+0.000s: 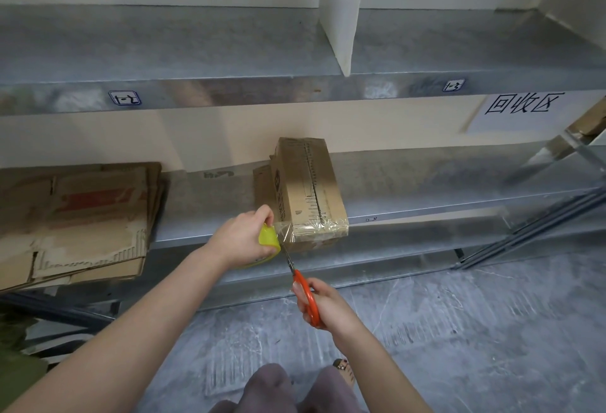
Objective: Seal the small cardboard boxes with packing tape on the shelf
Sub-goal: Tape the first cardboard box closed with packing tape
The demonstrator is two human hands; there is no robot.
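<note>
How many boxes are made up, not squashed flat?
1. The small cardboard box sits at the lower shelf's front edge, right of the flat cardboard stack. The cardboard at the far right edge is cut off and might be another.

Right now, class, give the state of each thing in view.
Small cardboard box: flaps closed, tape across its near end, on the shelf.
Tape roll: gripped by left hand, strip stretched to the box.
Scissors: held by right hand, blades at the strip.
Flattened cardboard: stacked flat on the shelf's left.
</note>
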